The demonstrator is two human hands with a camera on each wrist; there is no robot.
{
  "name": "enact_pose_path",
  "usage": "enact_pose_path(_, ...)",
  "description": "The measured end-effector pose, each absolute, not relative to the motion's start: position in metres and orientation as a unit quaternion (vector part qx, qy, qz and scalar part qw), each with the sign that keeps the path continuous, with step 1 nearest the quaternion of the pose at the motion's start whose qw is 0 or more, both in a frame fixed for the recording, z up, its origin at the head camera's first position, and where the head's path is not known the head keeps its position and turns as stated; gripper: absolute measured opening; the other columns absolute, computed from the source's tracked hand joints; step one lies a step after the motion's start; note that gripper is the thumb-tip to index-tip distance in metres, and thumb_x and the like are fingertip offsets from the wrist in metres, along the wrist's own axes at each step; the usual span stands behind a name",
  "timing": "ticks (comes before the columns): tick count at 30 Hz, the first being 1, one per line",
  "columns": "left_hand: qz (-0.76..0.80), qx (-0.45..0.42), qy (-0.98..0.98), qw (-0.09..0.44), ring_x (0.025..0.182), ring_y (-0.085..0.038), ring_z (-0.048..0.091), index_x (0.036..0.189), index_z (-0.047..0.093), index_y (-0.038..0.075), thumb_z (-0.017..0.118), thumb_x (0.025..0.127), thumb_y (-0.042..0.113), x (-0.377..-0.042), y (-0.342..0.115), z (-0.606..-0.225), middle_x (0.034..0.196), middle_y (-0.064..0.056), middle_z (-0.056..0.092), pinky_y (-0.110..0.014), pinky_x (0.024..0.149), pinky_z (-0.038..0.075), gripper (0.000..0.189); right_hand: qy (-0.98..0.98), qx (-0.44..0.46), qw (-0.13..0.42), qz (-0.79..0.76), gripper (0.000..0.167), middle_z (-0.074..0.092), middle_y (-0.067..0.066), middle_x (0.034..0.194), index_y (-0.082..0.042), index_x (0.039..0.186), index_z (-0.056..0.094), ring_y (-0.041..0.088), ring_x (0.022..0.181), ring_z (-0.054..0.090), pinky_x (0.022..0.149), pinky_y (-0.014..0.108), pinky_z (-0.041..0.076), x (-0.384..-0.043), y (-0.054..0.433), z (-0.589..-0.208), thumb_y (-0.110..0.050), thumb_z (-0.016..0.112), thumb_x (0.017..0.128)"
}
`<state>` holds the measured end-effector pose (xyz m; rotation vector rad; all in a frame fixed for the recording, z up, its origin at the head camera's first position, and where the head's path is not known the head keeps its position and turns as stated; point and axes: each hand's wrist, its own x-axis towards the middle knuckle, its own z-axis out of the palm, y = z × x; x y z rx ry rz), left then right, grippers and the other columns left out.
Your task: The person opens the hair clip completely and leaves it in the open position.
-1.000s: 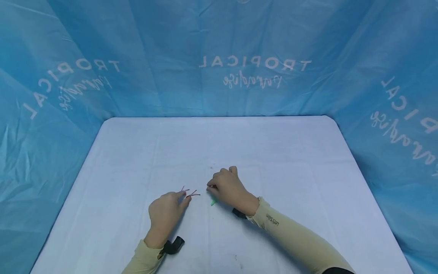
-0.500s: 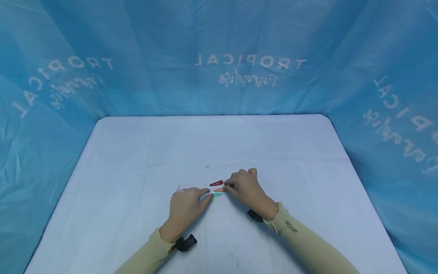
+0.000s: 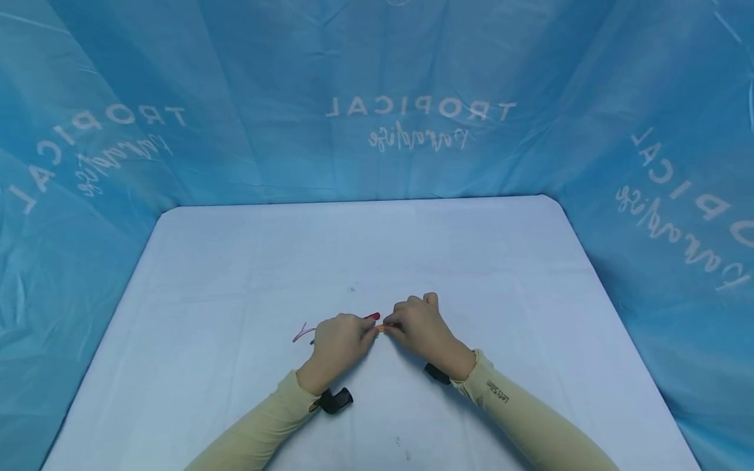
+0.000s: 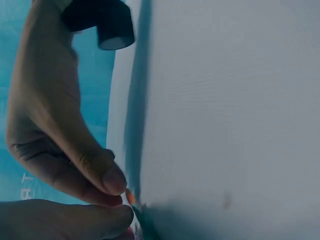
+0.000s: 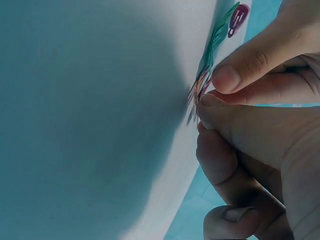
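Note:
My left hand [image 3: 338, 343] pinches small snap hair clips between thumb and index finger in the head view. A pink clip [image 3: 302, 333] with spread prongs sticks out to its left. Past its fingertips shows a red hair clip [image 3: 372, 316]. Facing it, my right hand [image 3: 421, 333] pinches the right end of an orange hair clip [image 3: 380, 328]; both hands' fingertips nearly meet there. In the right wrist view, green clips [image 5: 216, 37] and a crimson clip [image 5: 239, 20] lie beyond the left thumb. The fingers hide parts of the clips.
A white cloth-covered table [image 3: 377, 255] spreads beneath both hands. Blue printed curtains [image 3: 412, 163] stand along its back and both sides. Black wrist cameras [image 3: 337, 400] hang under both wrists, close over the tabletop.
My left hand has moved right, over the clips, until its fingertips came close to the right hand's. The right hand moved right first, then stayed nearly still. The green clip is now mostly covered.

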<state>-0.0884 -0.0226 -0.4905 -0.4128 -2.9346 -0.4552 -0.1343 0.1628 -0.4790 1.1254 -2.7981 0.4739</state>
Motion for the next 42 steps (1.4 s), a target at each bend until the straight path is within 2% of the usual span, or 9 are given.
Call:
enact_pose_path(4,-0.138,-0.143,-0.978,0.069,0.044,-0.003,0.024,0.086,0.081,0.023,0.075,0.091,0.034,-0.088,-0.021,-0.492,0.050,0.007,0.048,-0.020,0.040,0.011,0.013,-0.911,0.378,0.046,0.157,0.006,0.063,-0.012,0.071,-0.026,0.086,0.082,0.010,0.064,0.044,0.070,0.038,0.019,-0.135,0.163,-0.483,-0.032,0.081,0.086)
enact_pose_path(8,-0.135,-0.135,-0.980,0.060,0.045,-0.004,0.024,0.087,0.082,0.024,0.076,0.091,0.035,-0.087,-0.021,-0.492,0.050,0.007,0.045,-0.021,0.040,0.011,0.013,-0.909,0.384,0.044,0.157,0.005,0.062,-0.012,0.071,-0.029,0.085,0.082,0.009,0.064,0.044,0.069,0.038,0.019,-0.136,0.163,-0.487,-0.033,0.079,0.087)
enact_pose_path(18,-0.155,-0.127,-0.978,0.060,0.046,-0.005,0.026,0.089,0.082,0.025,0.075,0.090,0.039,-0.086,-0.021,-0.494,0.053,0.007,0.050,-0.021,0.040,0.012,0.015,-0.916,0.364,0.022,0.168,0.005,0.065,-0.013,0.073,-0.028,0.085,0.081,0.009,0.067,0.051,0.070,0.037,0.022,-0.137,0.163,-0.490,-0.032,0.080,0.087)
enact_pose_path(22,-0.149,-0.147,-0.974,0.090,0.046,-0.003,0.027,0.086,0.081,0.025,0.076,0.090,0.038,-0.086,-0.023,-0.499,0.055,0.008,0.054,-0.021,0.040,0.014,0.014,-0.917,0.362,0.028,0.168,0.005,0.068,-0.014,0.074,-0.030,0.086,0.081,0.009,0.068,0.053,0.070,0.036,0.021,-0.136,0.165,-0.491,-0.032,0.079,0.088)
enact_pose_path(29,-0.143,-0.185,-0.955,0.181,0.044,-0.001,0.030,0.082,0.079,0.023,0.078,0.089,0.035,-0.091,-0.030,-0.500,0.054,0.009,0.048,-0.019,0.042,0.018,0.014,-0.918,0.358,0.050,0.166,0.007,0.074,-0.014,0.078,-0.031,0.088,0.081,0.007,0.065,0.055,0.069,0.035,0.019,-0.135,0.169,-0.490,-0.033,0.075,0.091)
enact_pose_path(33,-0.178,-0.202,-0.935,0.230,0.044,0.000,0.040,0.088,0.081,0.023,0.080,0.086,0.033,-0.092,-0.034,-0.489,0.058,0.010,0.057,-0.015,0.042,0.025,0.010,-0.916,0.344,0.075,0.192,0.009,0.067,-0.018,0.068,-0.031,0.087,0.081,-0.001,0.060,0.051,0.069,0.035,0.019,-0.133,0.172,-0.475,-0.036,0.075,0.091)
enact_pose_path(36,-0.227,-0.200,-0.917,0.261,0.045,0.003,0.039,0.092,0.083,0.023,0.083,0.081,0.030,-0.089,-0.040,-0.469,0.060,0.012,0.060,-0.012,0.042,0.027,0.013,-0.904,0.331,0.093,0.254,0.012,0.058,-0.024,0.063,-0.031,0.087,0.080,-0.006,0.058,0.045,0.071,0.036,0.019,-0.129,0.173,-0.454,-0.040,0.074,0.091)
enact_pose_path(39,-0.293,-0.182,-0.899,0.270,0.048,0.005,0.025,0.092,0.083,0.021,0.085,0.079,0.027,-0.082,-0.048,-0.444,0.054,0.013,0.047,-0.013,0.043,0.020,0.014,-0.881,0.329,0.115,0.318,0.014,0.052,-0.025,0.062,-0.028,0.086,0.079,-0.006,0.060,0.042,0.073,0.037,0.020,-0.120,0.171,-0.424,-0.040,0.075,0.091)
enact_pose_path(42,-0.370,-0.165,-0.874,0.268,0.050,0.003,0.018,0.093,0.082,0.021,0.085,0.081,0.024,-0.080,-0.052,-0.420,0.052,0.012,0.033,-0.016,0.044,0.016,0.013,-0.858,0.328,0.162,0.360,0.007,0.050,-0.022,0.062,-0.025,0.087,0.079,-0.001,0.062,0.041,0.074,0.039,0.020,-0.112,0.173,-0.391,-0.031,0.077,0.090)
